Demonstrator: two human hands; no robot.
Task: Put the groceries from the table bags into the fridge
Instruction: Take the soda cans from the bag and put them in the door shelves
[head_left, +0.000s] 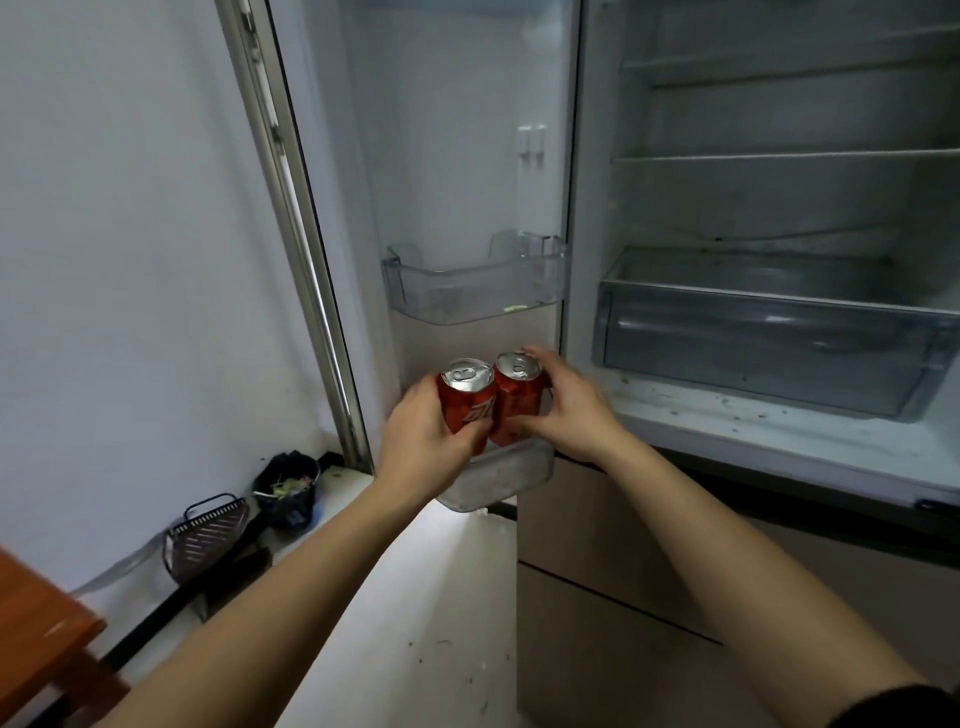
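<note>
Wooden table corner (36, 623) at 8 o'clock, low left. Past it on the floor by the wall: black wire basket (208, 532), then a dark bin (288, 491) with scraps. Fridge door (441, 156) swung open at 12; clear upper door bin (472, 291) has nothing visible in it. Left hand (423, 434) wrapped around left red can (467, 397), upright. Right red can (519, 397) touching it, gripped by right hand (569, 402). Both cans sit just above the lower door bin (498, 475), dead centre. Crisper drawer (769, 332) at 3 o'clock, shelves above it bare.
</note>
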